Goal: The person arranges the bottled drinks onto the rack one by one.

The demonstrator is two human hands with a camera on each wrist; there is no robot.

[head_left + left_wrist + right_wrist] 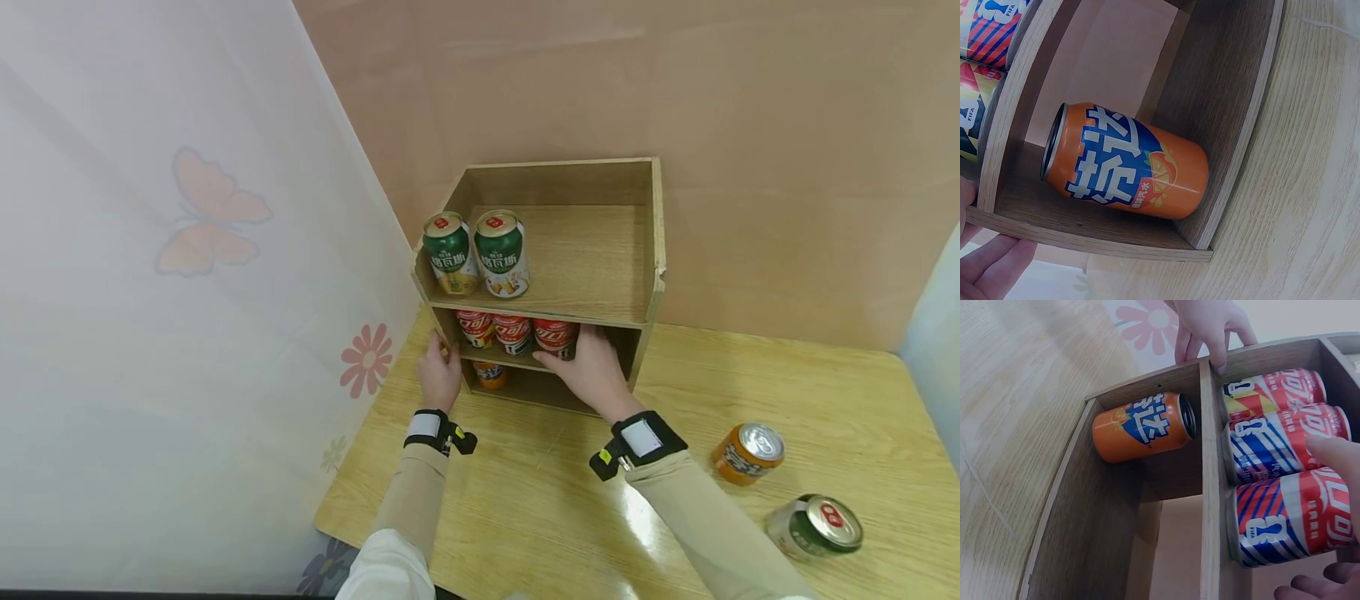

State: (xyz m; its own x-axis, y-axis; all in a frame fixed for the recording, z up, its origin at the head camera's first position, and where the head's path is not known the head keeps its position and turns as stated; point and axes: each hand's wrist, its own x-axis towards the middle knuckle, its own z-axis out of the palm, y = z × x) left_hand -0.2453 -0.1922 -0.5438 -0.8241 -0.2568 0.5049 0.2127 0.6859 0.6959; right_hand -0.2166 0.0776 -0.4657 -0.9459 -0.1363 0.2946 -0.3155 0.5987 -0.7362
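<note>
A wooden shelf rack (pixel 655 242) stands on the table. My left hand (pixel 439 377) grips its left side wall, thumb at the front edge and fingers outside. On the middle level, three red cola cans stand in a row. My right hand (pixel 597 377) holds the rightmost cola can (pixel 1294 515), with the thumb across its front and fingers at its far side. Beside it are the middle cola can (pixel 1285 440) and the left cola can (pixel 1272 394). An orange soda can (pixel 1125 162) stands on the bottom level at the left.
Two green-topped cans, one left (pixel 452 254) and one right (pixel 502 254), stand on the rack's top level. Another orange can (pixel 747 454) and a green-and-white can (pixel 813 527) are on the table (pixel 540 500) at the right. A white curtain (pixel 225 375) hangs at the left.
</note>
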